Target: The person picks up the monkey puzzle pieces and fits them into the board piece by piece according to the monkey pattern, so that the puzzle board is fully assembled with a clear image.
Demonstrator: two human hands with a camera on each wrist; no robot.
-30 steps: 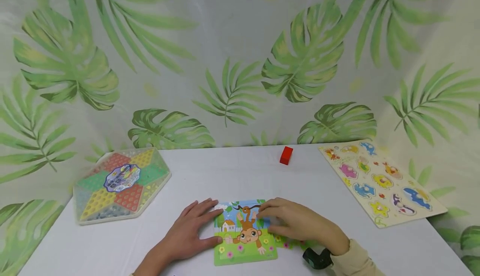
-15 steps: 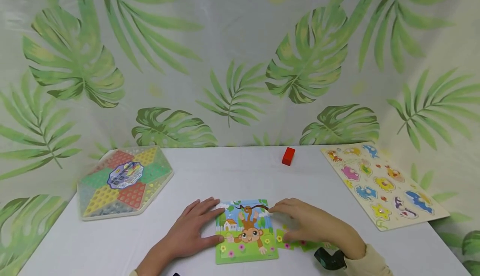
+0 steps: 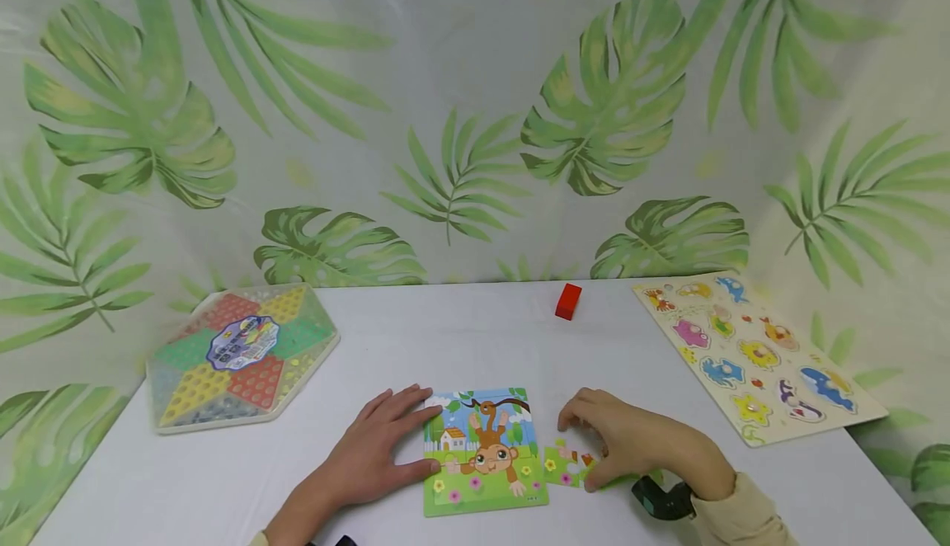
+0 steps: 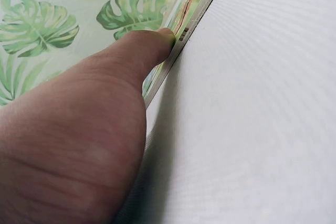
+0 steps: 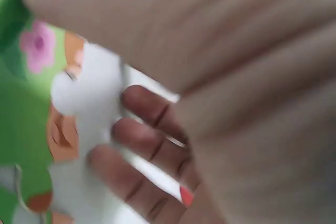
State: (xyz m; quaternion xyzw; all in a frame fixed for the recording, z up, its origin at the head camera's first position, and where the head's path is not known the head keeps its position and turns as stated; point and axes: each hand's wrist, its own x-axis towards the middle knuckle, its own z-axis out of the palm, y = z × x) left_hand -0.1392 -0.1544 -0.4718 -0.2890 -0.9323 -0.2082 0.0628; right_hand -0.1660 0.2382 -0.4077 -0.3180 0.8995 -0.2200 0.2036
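A square monkey jigsaw puzzle (image 3: 482, 480) lies flat before the person, its picture showing a monkey, a house and flowers. Along its left edge rests the left hand (image 3: 374, 455), fingers spread and the thumb touching the border; the left wrist view shows that thumb (image 4: 152, 45) on the board's edge. Right of the board lie loose puzzle pieces (image 3: 562, 468), green with flowers. Over them hovers the right hand (image 3: 631, 440), its fingers bent and apart from the thumb. In the right wrist view nothing shows between its fingers (image 5: 142, 140) and thumb, and the pieces (image 5: 31, 103) lie beside them.
A hexagonal Chinese checkers set (image 3: 245, 364) lies at the back left. A small red block (image 3: 568, 302) stands near the table's back edge. On the right lies a peg puzzle board (image 3: 723, 340) with sea animals. A leaf-patterned cloth (image 3: 475, 117) hangs behind the white table (image 3: 445, 340).
The right hand has moved right, off the monkey puzzle's right edge to above the loose pieces, uncovering some of them. The left hand stays at the board's left edge.
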